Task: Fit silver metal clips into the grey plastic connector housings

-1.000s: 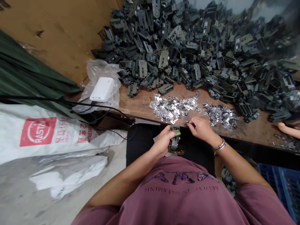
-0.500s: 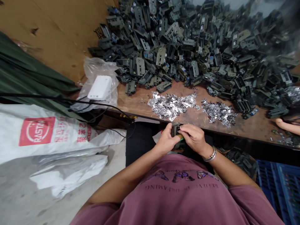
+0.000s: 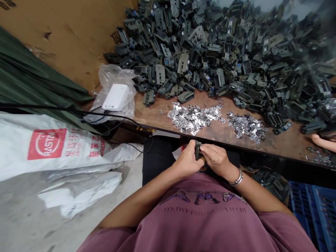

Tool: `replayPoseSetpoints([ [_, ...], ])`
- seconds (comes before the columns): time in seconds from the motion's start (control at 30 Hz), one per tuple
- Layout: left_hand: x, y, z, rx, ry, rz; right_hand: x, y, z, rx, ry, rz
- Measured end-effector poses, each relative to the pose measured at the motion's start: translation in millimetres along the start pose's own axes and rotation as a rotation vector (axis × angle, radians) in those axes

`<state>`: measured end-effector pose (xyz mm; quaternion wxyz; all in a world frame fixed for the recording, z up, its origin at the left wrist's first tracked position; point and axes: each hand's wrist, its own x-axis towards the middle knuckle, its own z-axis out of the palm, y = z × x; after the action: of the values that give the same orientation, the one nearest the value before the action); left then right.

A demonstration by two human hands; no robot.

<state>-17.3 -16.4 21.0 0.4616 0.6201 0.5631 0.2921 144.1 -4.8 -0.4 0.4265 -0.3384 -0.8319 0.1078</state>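
Note:
Just below the table's front edge, my left hand (image 3: 188, 160) is closed round a dark grey plastic part (image 3: 197, 149). My right hand (image 3: 216, 158) meets it from the right, fingers bent together at the part's side; whatever they pinch is too small or hidden to make out. Two heaps of small shiny metal pieces, a larger one (image 3: 194, 117) and a smaller one (image 3: 246, 126), lie on the table in front of my hands. Behind them spreads a big pile of similar dark grey parts (image 3: 183, 63).
The brown tabletop (image 3: 149, 115) carries a white box (image 3: 116, 97) on clear plastic at left, with a black cable nearby. A white sack (image 3: 15, 147) lies at left. Another person's hand (image 3: 321, 140) is at far right, above blue crates (image 3: 325, 203).
My right hand's fingers have straightened a little and lie closer against the part. The part now stands more upright in my left hand. The view has shifted slightly.

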Motion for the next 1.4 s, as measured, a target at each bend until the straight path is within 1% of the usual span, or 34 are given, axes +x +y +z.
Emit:
replayPoseSetpoints([
  [0.07,1,1,-4.7,0.009,-0.025,0.044,2,0,-6,0.083,-0.027,0.058],
  [0.13,3,1,-9.1,-0.008,-0.017,0.107,3,1,-13,0.128,-0.016,0.148],
  [0.2,5,1,-13.4,-0.015,0.04,0.16,2,2,-19,0.132,0.006,0.246],
  [0.27,5,1,-17.8,-0.004,0.13,0.217,0,2,-23,0.131,-0.007,0.308],
  [0.37,4,1,-23.9,-0.026,0.256,0.286,-3,1,-24,0.132,-0.062,0.301],
  [0.43,4,1,-26.7,-0.105,0.284,0.267,-5,0,-23,0.126,-0.088,0.266],
  [0.47,5,0,-27.6,-0.171,0.278,0.229,-5,-1,-23,0.123,-0.101,0.25],
  [0.5,5,-1,-28.0,-0.266,0.263,0.162,-5,-1,-22,0.121,-0.115,0.236],
  [0.63,5,-6,-27.5,-0.656,0.204,-0.202,-4,8,-26,0.112,-0.159,0.224],
  [0.7,6,-7,-28.1,-0.795,0.149,-0.35,-1,22,-31,0.081,-0.15,0.256],
  [0.77,7,-6,-30.0,-0.919,0.096,-0.448,5,42,-38,0.031,-0.134,0.319],
  [0.8,7,-5,-31.2,-0.966,0.079,-0.468,9,54,-42,0.003,-0.126,0.358],
  [0.83,8,-4,-32.2,-0.98,0.06,-0.459,15,67,-45,-0.024,-0.123,0.397],
  [0.9,9,-5,-33.0,-0.927,-0.017,-0.411,28,92,-52,-0.091,-0.135,0.456],
  [0.97,10,-11,-30.9,-0.787,-0.131,-0.356,44,113,-56,-0.198,-0.162,0.469],
  [1.07,17,-29,-20.8,-0.549,-0.271,-0.282,71,135,-57,-0.414,-0.185,0.442],
  [1.1,21,-37,-15.8,-0.474,-0.268,-0.257,80,140,-55,-0.48,-0.185,0.432],
  [1.13,25,-45,-10.2,-0.375,-0.237,-0.231,90,144,-53,-0.538,-0.189,0.427],
  [1.27,40,-74,13.0,-0.258,-0.122,-0.225,122,157,-38,-0.678,-0.223,0.441],
  [1.33,44,-82,22.6,-0.214,-0.076,-0.223,134,164,-28,-0.702,-0.222,0.469],
  [1.4,46,-86,30.2,-0.163,-0.044,-0.206,142,172,-17,-0.695,-0.188,0.533],
])
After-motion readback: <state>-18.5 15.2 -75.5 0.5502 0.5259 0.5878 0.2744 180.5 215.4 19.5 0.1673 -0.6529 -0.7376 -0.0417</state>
